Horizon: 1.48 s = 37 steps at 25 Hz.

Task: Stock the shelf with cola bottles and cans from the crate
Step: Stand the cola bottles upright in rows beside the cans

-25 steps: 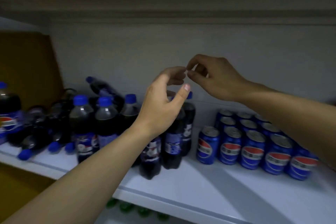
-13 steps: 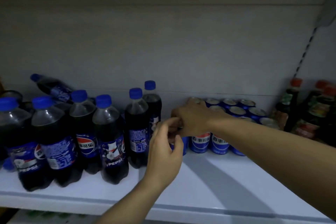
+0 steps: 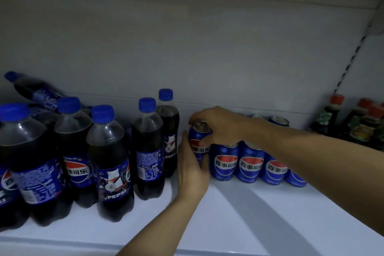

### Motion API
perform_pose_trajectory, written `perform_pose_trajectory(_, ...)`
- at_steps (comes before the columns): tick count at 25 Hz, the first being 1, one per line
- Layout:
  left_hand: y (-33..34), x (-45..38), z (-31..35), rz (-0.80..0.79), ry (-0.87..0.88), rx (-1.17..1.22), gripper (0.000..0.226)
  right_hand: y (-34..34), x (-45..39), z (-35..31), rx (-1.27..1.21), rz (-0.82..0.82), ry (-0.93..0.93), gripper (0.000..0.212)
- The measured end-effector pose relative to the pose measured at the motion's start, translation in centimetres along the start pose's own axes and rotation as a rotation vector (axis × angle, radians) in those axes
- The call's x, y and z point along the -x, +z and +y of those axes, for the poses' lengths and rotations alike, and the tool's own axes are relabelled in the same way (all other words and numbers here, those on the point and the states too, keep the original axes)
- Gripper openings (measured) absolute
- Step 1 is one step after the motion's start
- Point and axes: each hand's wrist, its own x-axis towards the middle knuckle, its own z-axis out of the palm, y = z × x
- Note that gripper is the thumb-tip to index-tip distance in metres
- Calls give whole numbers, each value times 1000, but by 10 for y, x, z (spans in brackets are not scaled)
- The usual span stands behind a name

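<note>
A blue cola can (image 3: pixel 200 139) stands at the left end of a row of blue cans (image 3: pixel 250 162) on the white shelf (image 3: pixel 239 220). My right hand (image 3: pixel 220 125) grips this can from above, fingers curled round its top. My left hand (image 3: pixel 192 167) wraps around the can's lower part from the left and front. Several cola bottles (image 3: pixel 108 162) with blue caps stand upright to the left. One bottle (image 3: pixel 35 91) lies on its side on top of the others at the back left.
Dark sauce bottles (image 3: pixel 361 124) with red caps stand at the far right, beyond a slotted shelf upright (image 3: pixel 351 62). The grey back wall (image 3: pixel 187 48) is close behind the cans. The front part of the shelf is bare.
Both hands came down from in front of the wall to the can row. Now they hold the leftmost can. The view moved closer and to the right.
</note>
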Motion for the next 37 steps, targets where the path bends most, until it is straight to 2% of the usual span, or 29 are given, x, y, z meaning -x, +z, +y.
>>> perform_pose_trajectory(6, 9, -18, -13, -101, -127, -51, 84, 4, -53, 26, 19, 31, 88, 66)
perform_pose_trajectory(10, 10, -31, -21, -163, -74, -115, 72, 15, -72, 39, 90, 17, 139, 68)
perform_pose_trajectory(14, 13, -43, -25, -187, -1, -209, 66, 21, -80, 39, 147, 43, 123, 57)
perform_pose_trajectory(21, 16, -41, -24, -193, -32, -242, 75, 21, -80, 36, 259, 44, 144, 60)
perform_pose_trajectory(24, 15, -39, -24, -240, -34, -318, 84, 19, -69, 38, 153, 45, 135, 69)
perform_pose_trajectory(27, 14, -37, -21, -277, -33, -318, 86, 11, -43, 41, -119, 233, 154, 61)
perform_pose_trajectory(30, 12, -37, -19, -292, -39, -373, 88, 13, -7, 43, -244, 474, 177, 47)
perform_pose_trajectory(37, 13, -33, -16, -294, -12, -389, 85, 22, 59, 30, -219, 596, 168, 40)
